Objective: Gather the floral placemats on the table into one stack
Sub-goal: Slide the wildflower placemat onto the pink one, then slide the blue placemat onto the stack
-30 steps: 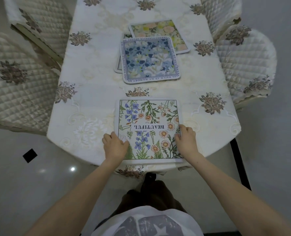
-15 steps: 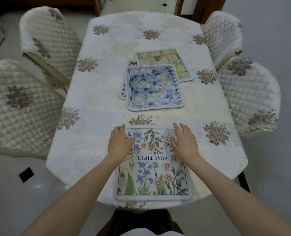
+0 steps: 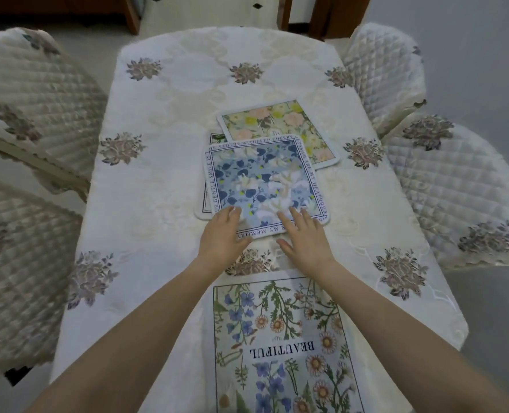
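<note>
Both hands lie flat with fingers spread, holding nothing: the left hand [image 3: 221,235] and right hand [image 3: 304,238] press the near edge of the blue-and-white floral square placemat [image 3: 265,180] at the centre of the cream embroidered tabletop [image 3: 157,180]. It overlaps a mostly hidden white placemat [image 3: 207,201] at 9 o'clock and a yellow-and-pink floral placemat [image 3: 280,120] at 1 o'clock. The "BEAUTIFUL" wildflower placemat [image 3: 280,350] lies apart at 6 o'clock.

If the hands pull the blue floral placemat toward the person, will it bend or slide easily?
The blue floral placemat lies flat with crisp rounded corners, so probably fairly stiff. It rests on another placemat, so it likely slides easily. It looks thin, probably light.
</note>
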